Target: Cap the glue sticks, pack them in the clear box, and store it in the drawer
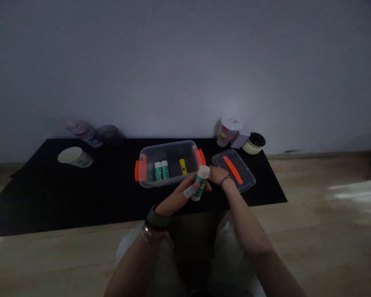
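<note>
My left hand is closed around a green-and-white glue stick. I hold it tilted, white end up, just off the near right corner of a clear plastic box with orange latches. My right hand is loosely curled, its fingers beside the stick and over the edge of a clear lid. I cannot tell whether they are gripping the stick or only touching it. An orange strip runs across the lid.

Inside the box are two more green-and-white glue sticks and a yellow glue stick. The box and lid sit side by side on a black mat spread over the wood-look floor.

Along the wall, at left, a white cup lies on its side near a dim bottle and a dark glass bowl. At right, a plastic cup with a white lid stands beside a lilac box and a cream-and-black round tub.
</note>
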Motion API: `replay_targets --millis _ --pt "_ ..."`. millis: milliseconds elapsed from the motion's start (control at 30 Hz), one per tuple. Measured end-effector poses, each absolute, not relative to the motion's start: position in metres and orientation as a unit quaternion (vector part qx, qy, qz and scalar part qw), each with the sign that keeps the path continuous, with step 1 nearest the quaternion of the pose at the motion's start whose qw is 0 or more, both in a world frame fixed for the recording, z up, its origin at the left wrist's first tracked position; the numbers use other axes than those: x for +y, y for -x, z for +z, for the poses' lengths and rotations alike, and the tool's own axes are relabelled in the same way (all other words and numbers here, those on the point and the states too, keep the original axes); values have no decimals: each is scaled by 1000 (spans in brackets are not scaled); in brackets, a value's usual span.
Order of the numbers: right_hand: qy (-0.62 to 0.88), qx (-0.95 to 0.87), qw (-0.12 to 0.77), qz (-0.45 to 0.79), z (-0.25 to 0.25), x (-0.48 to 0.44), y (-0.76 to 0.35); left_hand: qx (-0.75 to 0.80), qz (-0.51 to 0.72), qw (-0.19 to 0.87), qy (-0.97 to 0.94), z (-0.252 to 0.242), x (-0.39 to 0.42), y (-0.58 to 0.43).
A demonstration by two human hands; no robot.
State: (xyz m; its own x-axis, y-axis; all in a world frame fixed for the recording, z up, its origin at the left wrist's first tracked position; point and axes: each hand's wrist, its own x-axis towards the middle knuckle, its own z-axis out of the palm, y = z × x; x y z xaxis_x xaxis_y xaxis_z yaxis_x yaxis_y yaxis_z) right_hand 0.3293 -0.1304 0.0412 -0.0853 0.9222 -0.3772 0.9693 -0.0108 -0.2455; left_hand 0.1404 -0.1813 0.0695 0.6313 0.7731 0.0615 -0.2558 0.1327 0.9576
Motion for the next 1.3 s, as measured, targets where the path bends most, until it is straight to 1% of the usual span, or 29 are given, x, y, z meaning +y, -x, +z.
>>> replay_targets --millis 33,167,233,267,300,367,400,433,467,533,633,800,933,1033,1133,1200,1233,1300 --pt "-678 696 47 -229 39 -130 -327 231 364 710 -557 69 -181 -139" --pt "-701 677 -18 -223 46 -129 -336 233 389 706 -544 70 -183 -131" --pt "-694 676 -73 -236 54 -133 -343 250 410 699 -530 71 -182 -127" --pt "-671 678 -121 -274 59 -136 -346 259 424 692 -524 71 -182 -126" --pt "-629 678 -175 -337 64 -139 -347 266 440 684 -518 71 -181 -124" --pt "-486 666 -260 -503 71 -147 -345 275 471 666 -508 71 -179 -123" --pt "-405 654 -276 -576 74 -151 -341 276 484 660 -504 71 -179 -122" --pt "-338 647 -271 -628 76 -155 -337 277 492 657 -500 72 -179 -122" --pt "-291 642 -258 -661 76 -158 -331 279 495 656 -496 72 -179 -122" --pt "-247 636 -240 -691 75 -161 -320 283 498 657 -490 72 -180 -122" --pt "-256 614 -266 -698 70 -163 -307 288 523 641 -481 69 -181 -123" --pt "-312 576 -377 -655 63 -168 -293 304 589 585 -468 62 -179 -124" --pt "-335 571 -446 -602 65 -178 -281 297 607 569 -469 65 -179 -122" --pt "-341 585 -448 -584 66 -180 -277 305 606 575 -457 67 -179 -120" --pt "-318 598 -413 -609 66 -177 -280 329 589 585 -451 65 -178 -120" --pt "-309 598 -392 -627 66 -172 -286 340 566 576 -481 62 -177 -118" --pt "-317 593 -390 -629 66 -169 -291 349 553 559 -509 60 -175 -117" --pt "-361 564 -419 -613 66 -160 -304 388 516 488 -587 59 -172 -113"
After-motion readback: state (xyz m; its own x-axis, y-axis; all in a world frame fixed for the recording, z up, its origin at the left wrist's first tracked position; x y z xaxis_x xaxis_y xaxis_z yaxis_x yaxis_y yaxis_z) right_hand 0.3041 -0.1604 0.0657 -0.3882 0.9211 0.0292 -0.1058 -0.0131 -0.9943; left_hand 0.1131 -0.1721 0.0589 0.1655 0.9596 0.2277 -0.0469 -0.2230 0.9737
